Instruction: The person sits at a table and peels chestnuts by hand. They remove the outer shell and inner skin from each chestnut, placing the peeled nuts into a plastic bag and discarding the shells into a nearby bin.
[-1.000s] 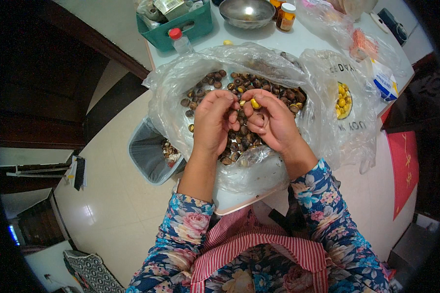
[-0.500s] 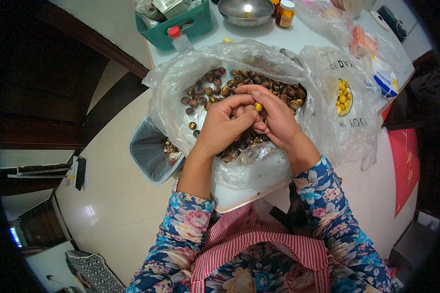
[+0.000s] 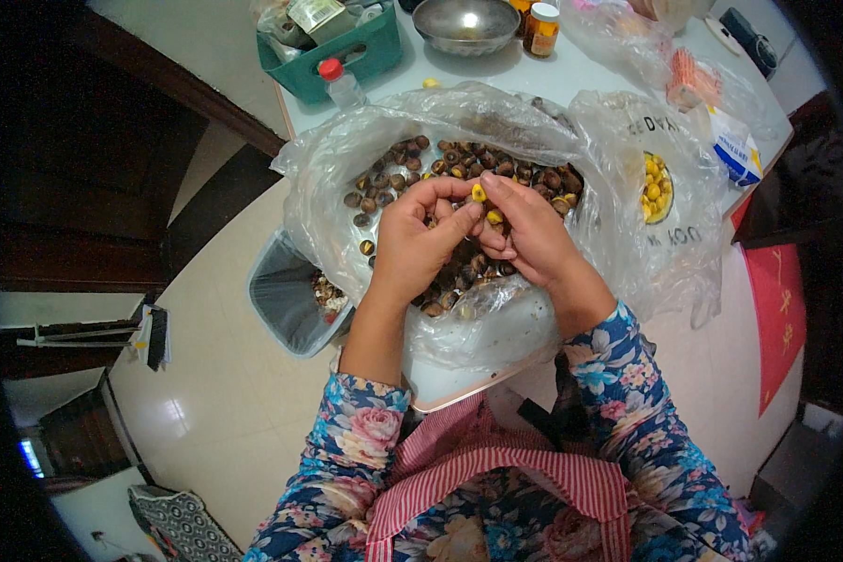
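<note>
My left hand [image 3: 412,239] and my right hand [image 3: 534,229] meet over an opened clear plastic bag [image 3: 323,187] full of dark brown chestnuts [image 3: 468,272]. A small yellow peeled chestnut piece [image 3: 479,193] is pinched at the fingertips where both hands come together. Just below it, a second yellow piece [image 3: 495,216] shows against the curled fingers of my right hand. Both hands are closed; some of their fingers hide each other. To the right, yellow peeled chestnuts [image 3: 657,190] sit in a round opening among the folds of a printed clear bag [image 3: 618,122].
A lined bin [image 3: 295,300] with scraps stands left of the table [image 3: 450,393]. Along the back are a green basket [image 3: 347,70], a red-capped bottle [image 3: 344,84], a metal bowl [image 3: 468,23] and a brown jar [image 3: 541,33]. A blue-and-white packet [image 3: 735,150] lies at the right edge.
Both hands have risen slightly, with their fingertips moved up and a little left. Two yellow pieces now show at the fingers where only one showed before.
</note>
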Available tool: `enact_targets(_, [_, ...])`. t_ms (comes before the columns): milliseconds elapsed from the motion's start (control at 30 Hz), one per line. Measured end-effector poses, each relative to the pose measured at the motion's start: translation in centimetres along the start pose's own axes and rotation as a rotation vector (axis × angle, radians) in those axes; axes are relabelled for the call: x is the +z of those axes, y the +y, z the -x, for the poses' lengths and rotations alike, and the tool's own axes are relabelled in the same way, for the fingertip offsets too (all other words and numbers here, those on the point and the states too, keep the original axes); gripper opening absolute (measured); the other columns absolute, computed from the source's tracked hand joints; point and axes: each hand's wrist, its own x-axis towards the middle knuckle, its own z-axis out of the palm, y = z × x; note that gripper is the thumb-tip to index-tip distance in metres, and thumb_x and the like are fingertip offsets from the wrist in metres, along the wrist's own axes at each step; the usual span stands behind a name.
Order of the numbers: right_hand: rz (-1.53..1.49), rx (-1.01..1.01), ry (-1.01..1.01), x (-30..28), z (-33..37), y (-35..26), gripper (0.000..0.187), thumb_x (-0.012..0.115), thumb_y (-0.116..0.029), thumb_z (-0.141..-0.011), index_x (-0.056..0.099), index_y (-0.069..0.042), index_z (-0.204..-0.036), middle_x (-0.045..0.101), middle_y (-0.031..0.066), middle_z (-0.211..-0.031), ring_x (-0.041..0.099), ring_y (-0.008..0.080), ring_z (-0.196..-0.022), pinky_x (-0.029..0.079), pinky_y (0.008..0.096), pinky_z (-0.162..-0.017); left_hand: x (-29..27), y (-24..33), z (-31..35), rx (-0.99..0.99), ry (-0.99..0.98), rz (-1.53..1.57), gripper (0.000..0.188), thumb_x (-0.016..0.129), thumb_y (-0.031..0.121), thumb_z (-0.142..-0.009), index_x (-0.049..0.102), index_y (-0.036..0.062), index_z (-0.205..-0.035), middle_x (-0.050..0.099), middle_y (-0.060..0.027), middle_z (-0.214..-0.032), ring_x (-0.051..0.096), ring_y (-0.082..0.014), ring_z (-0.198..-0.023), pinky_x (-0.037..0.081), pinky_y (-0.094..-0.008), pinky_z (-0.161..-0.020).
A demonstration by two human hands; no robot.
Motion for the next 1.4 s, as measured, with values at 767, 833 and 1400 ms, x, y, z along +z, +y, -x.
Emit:
enact_targets(767, [-0.256,0.103,-0.097,-0.4,-0.2,0.1,0.016,0.048,-0.021,-0.093,0.052,-0.005,-0.096,0.054,0.0014,-0.077,0.037,0.0004,-0.050,0.026,0.0134,-0.038,0.5,0.7,0.3,-0.131,0.001,0.167,0.021,0.058,0.019,-0.087,0.061,0.0023,-0.099,0.058,0.0016,-0.070,0.045,-0.0021,-0.053,0.033,-0.0149,-0.042])
enact_targets(833, [-0.251,0.091,-0.105,-0.6,-0.2,0.2,0.017,0.048,-0.022,-0.093,0.052,-0.006,-0.097,0.054,0.0016,-0.077,0.037,0.0011,-0.050,0.026,0.0135,-0.038,0.0,0.6,0.3,-0.112,-0.047,0.073,0.021,0.059,0.018,-0.087,0.061,0.0020,-0.100,0.058,0.0018,-0.069,0.045,-0.0021,-0.053,0.033,-0.0151,-0.042])
enact_targets(1400, [-0.357,0.007,-0.017,-0.6,-0.9,0.8,0.039,0.040,-0.039,-0.094,0.055,-0.005,-0.105,0.059,0.0096,-0.102,0.058,0.0200,-0.091,0.046,0.0360,-0.084,0.1,0.0,-0.2,0.272,0.154,-0.585,0.018,0.072,0.009,-0.070,0.067,0.0037,-0.087,0.056,-0.0047,-0.076,0.052,-0.0136,-0.067,0.043,-0.0242,-0.061])
